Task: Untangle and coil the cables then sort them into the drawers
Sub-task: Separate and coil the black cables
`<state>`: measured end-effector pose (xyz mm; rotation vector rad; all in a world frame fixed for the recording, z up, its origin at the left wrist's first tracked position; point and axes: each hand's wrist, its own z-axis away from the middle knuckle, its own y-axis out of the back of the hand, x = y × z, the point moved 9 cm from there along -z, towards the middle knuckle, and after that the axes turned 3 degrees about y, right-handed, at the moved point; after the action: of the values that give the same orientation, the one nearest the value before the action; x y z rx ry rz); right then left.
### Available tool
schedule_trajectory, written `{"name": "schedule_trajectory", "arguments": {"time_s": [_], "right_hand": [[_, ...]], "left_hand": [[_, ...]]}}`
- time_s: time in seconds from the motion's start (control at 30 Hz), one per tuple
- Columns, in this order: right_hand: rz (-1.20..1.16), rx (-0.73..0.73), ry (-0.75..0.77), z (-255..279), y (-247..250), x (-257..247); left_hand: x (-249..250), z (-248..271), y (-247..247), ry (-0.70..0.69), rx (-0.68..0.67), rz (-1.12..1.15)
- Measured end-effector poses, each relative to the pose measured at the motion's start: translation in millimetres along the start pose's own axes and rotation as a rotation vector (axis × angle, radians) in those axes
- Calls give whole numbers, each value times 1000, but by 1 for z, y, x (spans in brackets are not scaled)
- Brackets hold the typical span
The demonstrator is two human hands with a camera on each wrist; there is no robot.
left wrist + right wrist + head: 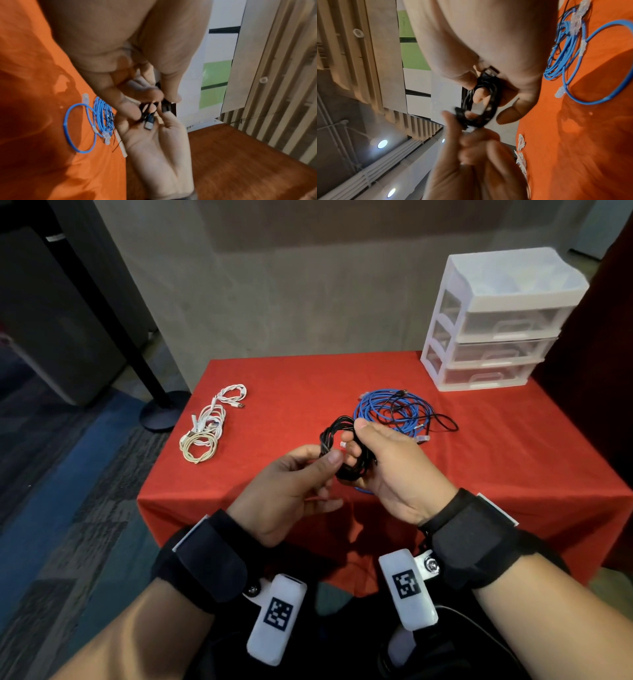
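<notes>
A coiled black cable (346,451) hangs above the red tablecloth (294,392), held between both hands. My right hand (387,463) grips the coil (481,102) with fingers through its loop. My left hand (291,484) pinches the coil's near side (150,115) between thumb and fingers; a USB plug (148,123) shows there. A blue cable (394,412), tangled with a thin black one (442,422), lies on the cloth just beyond my right hand. Coiled white cables (209,426) lie at the left of the table.
A white three-drawer plastic unit (496,320) stands at the table's back right, its drawers closed. A black stand base (164,412) sits on the floor off the table's left corner. Patterned carpet lies to the left.
</notes>
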<state>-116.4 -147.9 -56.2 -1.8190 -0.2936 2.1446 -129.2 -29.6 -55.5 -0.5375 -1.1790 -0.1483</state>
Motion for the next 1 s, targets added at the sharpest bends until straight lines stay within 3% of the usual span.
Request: {"name": "schedule_trajectory", "arguments": {"time_s": [0.13,0.3,0.37,0.43,0.5,0.8,1.0], "right_hand": [[73,-25,9,4,-2,0],[121,-103,70,8,-8,-3],[320,-92,249,10,-3,-14],[713,-85,498,16,-4,-26],[925,-113,617,22,-11,-28],[1256,28,1034,51,-30,-58],[1107,-87,922,38,-26,-56]], "left_hand": [[-2,-2,17,-80,152,-13],[2,-2,20,-130,202,-5],[3,-3,22,-144,214,39],[7,-3,27,-163,239,53],[13,-3,28,-183,239,44],[19,-4,26,-143,245,59],[19,-4,21,-122,203,-26]]}}
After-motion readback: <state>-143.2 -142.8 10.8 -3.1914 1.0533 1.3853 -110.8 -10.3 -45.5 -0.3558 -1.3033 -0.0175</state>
